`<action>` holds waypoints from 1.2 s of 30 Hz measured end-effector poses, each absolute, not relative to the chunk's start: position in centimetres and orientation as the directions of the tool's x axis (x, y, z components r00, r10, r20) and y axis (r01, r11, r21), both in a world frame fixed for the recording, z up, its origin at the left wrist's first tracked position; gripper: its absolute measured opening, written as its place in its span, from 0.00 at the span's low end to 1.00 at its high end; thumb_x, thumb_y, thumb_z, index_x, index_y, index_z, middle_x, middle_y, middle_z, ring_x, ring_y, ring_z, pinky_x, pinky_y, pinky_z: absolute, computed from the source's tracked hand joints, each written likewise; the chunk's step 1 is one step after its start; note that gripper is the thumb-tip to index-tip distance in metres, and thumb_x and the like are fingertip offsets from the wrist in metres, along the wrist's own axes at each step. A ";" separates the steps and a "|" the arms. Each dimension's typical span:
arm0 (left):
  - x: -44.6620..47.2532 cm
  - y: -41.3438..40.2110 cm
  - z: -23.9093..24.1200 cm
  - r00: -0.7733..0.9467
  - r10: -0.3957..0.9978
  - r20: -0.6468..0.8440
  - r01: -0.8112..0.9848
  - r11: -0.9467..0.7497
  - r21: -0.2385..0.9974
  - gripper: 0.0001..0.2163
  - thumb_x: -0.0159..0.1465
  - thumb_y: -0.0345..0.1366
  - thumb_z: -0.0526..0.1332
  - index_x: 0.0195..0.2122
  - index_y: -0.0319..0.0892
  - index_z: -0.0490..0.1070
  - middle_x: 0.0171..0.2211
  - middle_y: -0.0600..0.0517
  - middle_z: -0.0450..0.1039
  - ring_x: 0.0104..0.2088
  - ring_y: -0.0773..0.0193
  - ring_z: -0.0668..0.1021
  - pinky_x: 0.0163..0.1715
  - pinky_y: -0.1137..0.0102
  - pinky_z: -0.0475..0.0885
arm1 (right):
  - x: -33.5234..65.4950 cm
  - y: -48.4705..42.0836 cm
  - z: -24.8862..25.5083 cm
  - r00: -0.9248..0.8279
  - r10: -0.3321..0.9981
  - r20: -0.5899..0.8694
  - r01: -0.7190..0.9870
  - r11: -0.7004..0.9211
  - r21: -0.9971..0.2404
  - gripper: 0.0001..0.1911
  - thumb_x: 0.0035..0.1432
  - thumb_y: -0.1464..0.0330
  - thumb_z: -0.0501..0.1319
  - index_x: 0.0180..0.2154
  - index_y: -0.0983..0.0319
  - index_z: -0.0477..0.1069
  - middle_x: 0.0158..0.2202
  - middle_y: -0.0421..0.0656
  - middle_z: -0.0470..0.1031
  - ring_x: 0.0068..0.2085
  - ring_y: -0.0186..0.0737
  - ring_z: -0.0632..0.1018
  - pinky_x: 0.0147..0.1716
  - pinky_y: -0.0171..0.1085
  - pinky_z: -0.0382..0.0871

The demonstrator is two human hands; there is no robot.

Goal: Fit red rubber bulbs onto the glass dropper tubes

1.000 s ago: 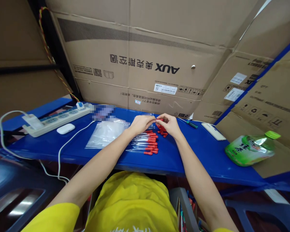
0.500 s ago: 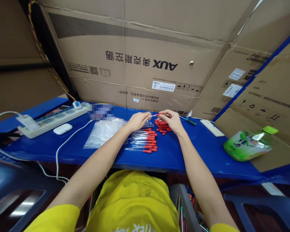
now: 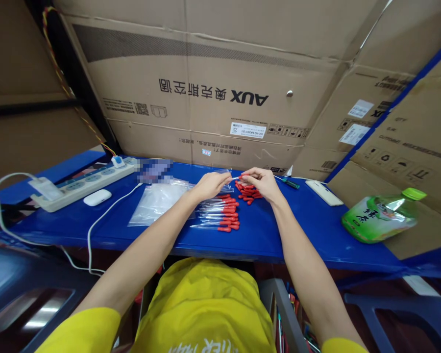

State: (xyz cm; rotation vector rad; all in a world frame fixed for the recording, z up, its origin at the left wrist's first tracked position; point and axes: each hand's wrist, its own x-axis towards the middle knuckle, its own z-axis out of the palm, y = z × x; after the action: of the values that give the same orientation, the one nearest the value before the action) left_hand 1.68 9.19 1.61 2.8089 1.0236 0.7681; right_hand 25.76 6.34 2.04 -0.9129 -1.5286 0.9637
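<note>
Both hands meet at the middle of the frame, just above the blue bench (image 3: 301, 230). The left hand (image 3: 209, 185) has its fingers (image 3: 222, 178) pinched together on a thin clear tube (image 3: 232, 177). The tube's long axis runs level across the picture, left to right, and it bridges the small gap to the right hand (image 3: 265, 184). The right fingers (image 3: 249, 172) close on a small red cap (image 3: 239, 176) at the tube's right end. Cap and tube look in line and touching, but I cannot tell whether the cap sits on the tube or only against it.

A loose heap of red caps (image 3: 248, 192) lies right under the right hand, nearer to it than to the left. A row of capped tubes (image 3: 222, 214) lies lower, beside the left wrist, with the caps at the right-hand ends. Clear plastic bags (image 3: 160, 202) lie left of that row.

The tube's left end is hidden inside the left hand. The glassy tubes are hard to tell apart against the bench. A blurred patch (image 3: 155, 170) hides whatever lies behind the bags.
</note>
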 end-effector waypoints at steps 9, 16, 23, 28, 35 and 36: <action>1.9 9.3 1.4 0.641 0.619 0.454 0.573 -0.779 0.253 0.20 0.79 0.46 0.45 0.43 0.44 0.74 0.35 0.48 0.80 0.36 0.57 0.80 0.36 0.69 0.64 | 26.0 6.3 2.4 -0.173 0.917 0.360 0.078 0.378 -0.923 0.24 0.46 0.48 0.79 0.35 0.60 0.80 0.32 0.46 0.86 0.38 0.52 0.89 0.43 0.49 0.87; 1.8 9.4 1.4 0.661 0.600 0.451 0.569 -0.792 0.222 0.20 0.79 0.46 0.45 0.42 0.44 0.74 0.35 0.48 0.80 0.36 0.56 0.80 0.35 0.68 0.62 | 26.0 6.2 2.4 -0.172 0.926 0.337 0.099 0.356 -0.929 0.26 0.44 0.47 0.79 0.34 0.60 0.80 0.32 0.46 0.86 0.37 0.52 0.89 0.41 0.48 0.86; 1.8 9.4 1.3 0.666 0.587 0.460 0.565 -0.800 0.202 0.21 0.79 0.47 0.45 0.41 0.43 0.73 0.35 0.47 0.80 0.36 0.56 0.80 0.34 0.68 0.61 | 26.1 5.9 2.6 -0.199 0.924 0.327 0.126 0.355 -0.926 0.25 0.46 0.48 0.79 0.34 0.61 0.80 0.32 0.47 0.86 0.37 0.51 0.89 0.42 0.45 0.86; 1.8 9.4 1.3 0.669 0.585 0.458 0.556 -0.803 0.213 0.21 0.79 0.47 0.45 0.42 0.43 0.74 0.35 0.47 0.80 0.36 0.57 0.80 0.34 0.69 0.61 | 26.1 5.8 2.7 -0.213 0.925 0.315 0.137 0.348 -0.928 0.25 0.46 0.47 0.79 0.34 0.61 0.80 0.32 0.48 0.86 0.38 0.52 0.89 0.43 0.47 0.86; 1.8 9.4 1.2 0.672 0.577 0.464 0.553 -0.808 0.203 0.21 0.79 0.48 0.45 0.42 0.43 0.74 0.34 0.48 0.80 0.35 0.58 0.80 0.33 0.69 0.61 | 26.2 5.9 2.6 -0.230 0.919 0.319 0.143 0.356 -0.923 0.25 0.48 0.48 0.78 0.35 0.61 0.81 0.33 0.48 0.87 0.38 0.51 0.89 0.42 0.46 0.86; 1.8 9.4 1.2 0.673 0.574 0.467 0.551 -0.810 0.202 0.21 0.80 0.48 0.45 0.41 0.43 0.74 0.34 0.48 0.80 0.35 0.58 0.80 0.33 0.69 0.61 | 26.2 5.9 2.6 -0.230 0.919 0.321 0.143 0.358 -0.923 0.25 0.48 0.48 0.78 0.35 0.61 0.81 0.33 0.48 0.87 0.38 0.51 0.89 0.42 0.46 0.86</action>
State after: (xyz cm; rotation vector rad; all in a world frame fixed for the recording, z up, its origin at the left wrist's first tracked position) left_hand 1.79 9.41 1.21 2.8324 0.9530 0.8143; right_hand 26.19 5.86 2.64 -0.9656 -1.6388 0.9910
